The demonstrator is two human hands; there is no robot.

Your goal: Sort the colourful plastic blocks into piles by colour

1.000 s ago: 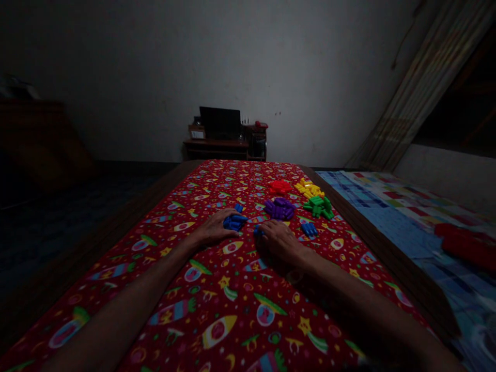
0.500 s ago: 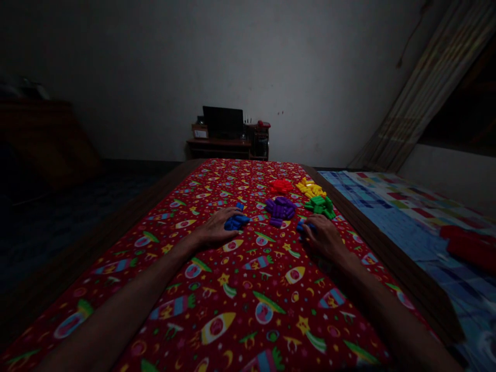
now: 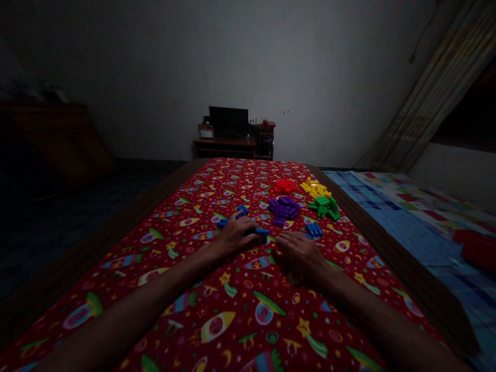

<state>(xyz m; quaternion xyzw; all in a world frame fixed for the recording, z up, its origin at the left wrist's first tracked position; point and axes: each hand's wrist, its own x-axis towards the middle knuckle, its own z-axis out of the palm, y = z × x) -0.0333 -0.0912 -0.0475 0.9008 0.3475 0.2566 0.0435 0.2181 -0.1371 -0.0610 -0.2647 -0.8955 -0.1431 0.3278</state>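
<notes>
Down goes the left hand (image 3: 234, 237), palm-down over the blue blocks (image 3: 262, 232), fingers draped across them (whether any is gripped, I cannot tell). And the right hand (image 3: 300, 250) lies flat on the red patterned cloth (image 3: 240, 310), fingers loosely spread, holding nothing, small blue cluster (image 3: 313, 230) just beyond its fingertips, purple pile (image 3: 284, 207) further out

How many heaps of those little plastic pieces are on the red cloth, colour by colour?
Red heap: 1
Yellow heap: 1
Green heap: 1
Purple heap: 1
Blue groups: 2, loose pieces at the left hand and a cluster by the right hand
Total: 6
</notes>
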